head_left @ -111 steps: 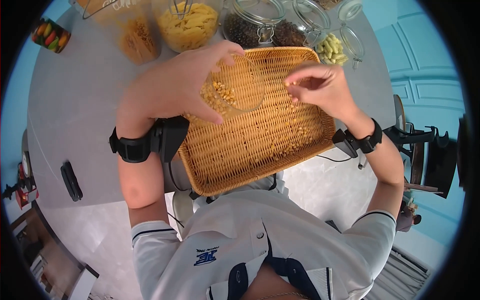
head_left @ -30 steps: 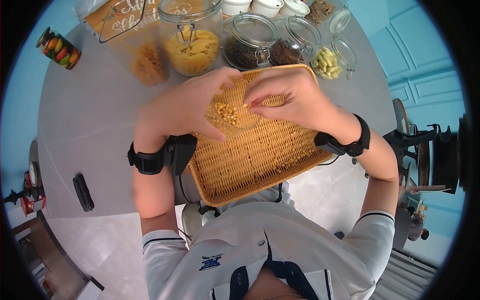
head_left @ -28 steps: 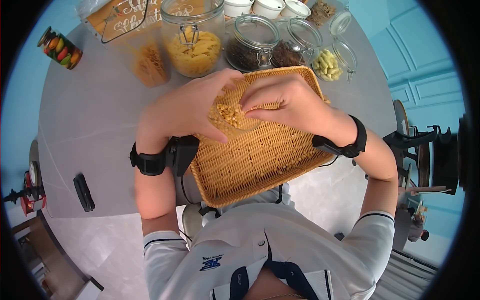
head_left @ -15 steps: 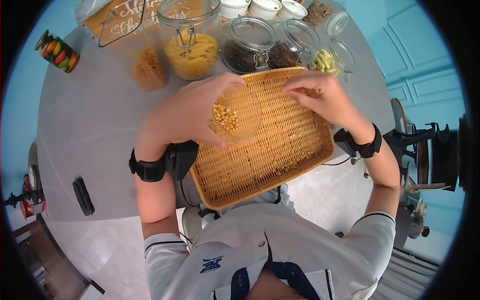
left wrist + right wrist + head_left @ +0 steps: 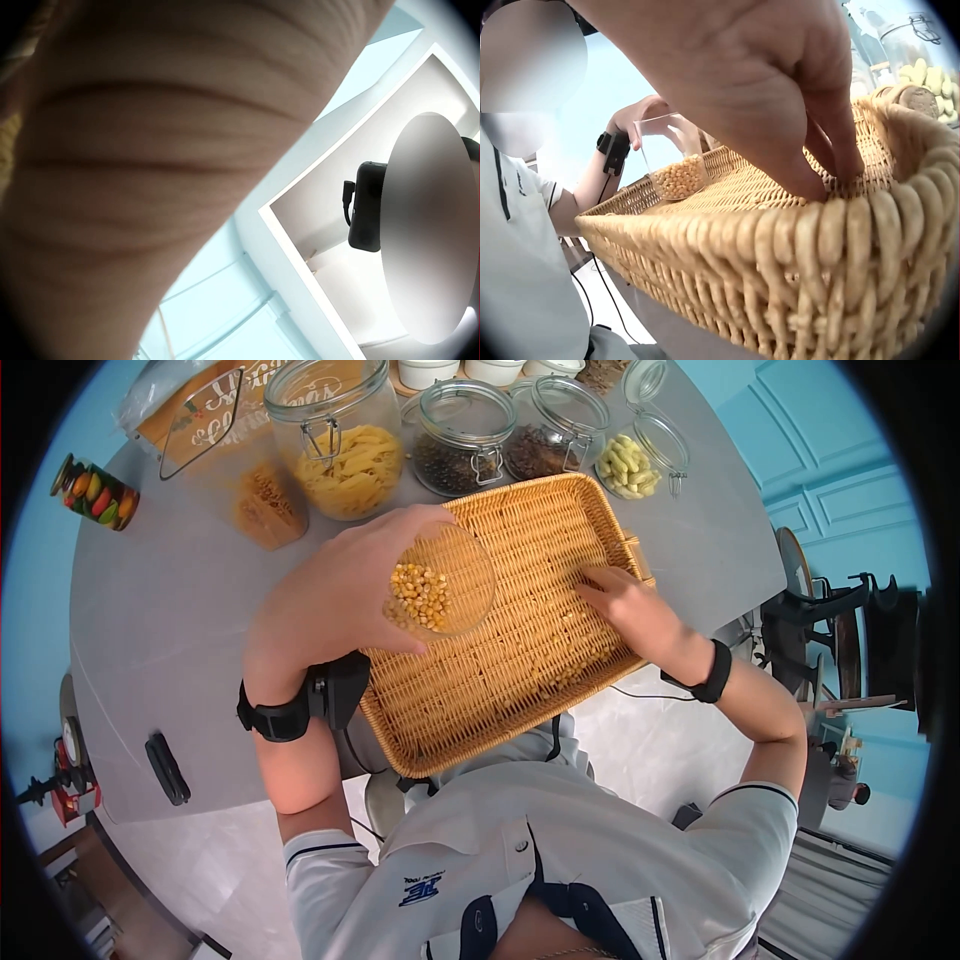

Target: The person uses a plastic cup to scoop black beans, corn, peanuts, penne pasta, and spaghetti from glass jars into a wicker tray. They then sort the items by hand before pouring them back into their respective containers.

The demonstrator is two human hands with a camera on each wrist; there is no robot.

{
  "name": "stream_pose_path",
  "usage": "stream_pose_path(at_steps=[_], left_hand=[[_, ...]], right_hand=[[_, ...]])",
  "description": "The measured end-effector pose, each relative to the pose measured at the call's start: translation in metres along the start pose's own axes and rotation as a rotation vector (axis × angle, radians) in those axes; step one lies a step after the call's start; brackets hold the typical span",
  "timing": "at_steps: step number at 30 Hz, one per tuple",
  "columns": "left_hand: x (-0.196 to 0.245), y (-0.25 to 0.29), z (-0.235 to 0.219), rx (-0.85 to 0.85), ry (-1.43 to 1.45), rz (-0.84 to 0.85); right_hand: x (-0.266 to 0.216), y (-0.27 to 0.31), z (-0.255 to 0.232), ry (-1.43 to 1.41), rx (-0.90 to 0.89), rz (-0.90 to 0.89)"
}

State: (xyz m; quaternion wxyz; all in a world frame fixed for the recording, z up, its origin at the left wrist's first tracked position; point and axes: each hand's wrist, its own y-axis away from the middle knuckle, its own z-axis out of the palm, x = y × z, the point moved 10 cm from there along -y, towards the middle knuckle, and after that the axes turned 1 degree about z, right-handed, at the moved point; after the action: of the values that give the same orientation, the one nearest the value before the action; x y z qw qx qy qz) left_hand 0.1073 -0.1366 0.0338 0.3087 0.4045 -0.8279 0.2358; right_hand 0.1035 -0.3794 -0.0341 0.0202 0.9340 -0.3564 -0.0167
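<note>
In the head view my left hand (image 5: 345,585) grips a clear cup (image 5: 472,575), tilted over the left side of the wicker basket (image 5: 430,745). Yellow corn kernels (image 5: 418,598) lie heaped inside the cup. My right hand (image 5: 632,615) reaches into the basket's right end. From the right wrist view, its thumb and fingers (image 5: 847,154) point down close over the woven floor, with a gap between thumb and fingers. Loose corn kernels (image 5: 560,678) are scattered along the basket's near side. The left wrist view shows mostly the wrist, and the cup is hidden there.
Behind the basket stand a large jar of penne (image 5: 350,470), two clip-top jars, one with dark peppercorn-like grains (image 5: 450,465), and an open jar of pale green pieces (image 5: 628,465). A clear container (image 5: 268,510) and a jar of colourful peppers (image 5: 98,495) stand left.
My right hand has gone from pinching at the cup's mouth to the right, then down into the basket. The left hand still holds the cup, which sits slightly farther left in view.
</note>
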Motion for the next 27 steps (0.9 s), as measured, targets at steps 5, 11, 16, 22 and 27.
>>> stream_pose_path(at_steps=[5, 11, 16, 22, 27], left_hand=[[-0.001, 0.0, 0.001, -0.004, 0.006, -0.008], [-0.002, -0.001, 0.001, 0.004, 0.007, 0.014], [-0.003, -0.002, 0.002, -0.009, 0.027, 0.013], [-0.003, -0.002, 0.002, 0.005, 0.033, 0.038], [-0.003, -0.001, -0.001, 0.002, 0.042, -0.003]], right_hand=[[-0.01, 0.002, -0.006, 0.036, 0.071, -0.041], [-0.023, 0.001, 0.012, 0.285, 0.035, -0.212], [-0.016, -0.001, 0.008, 0.16, 0.043, -0.222], [0.032, -0.023, 0.012, -0.377, 0.07, 0.057], [0.049, -0.029, 0.016, -0.489, 0.074, 0.2]])
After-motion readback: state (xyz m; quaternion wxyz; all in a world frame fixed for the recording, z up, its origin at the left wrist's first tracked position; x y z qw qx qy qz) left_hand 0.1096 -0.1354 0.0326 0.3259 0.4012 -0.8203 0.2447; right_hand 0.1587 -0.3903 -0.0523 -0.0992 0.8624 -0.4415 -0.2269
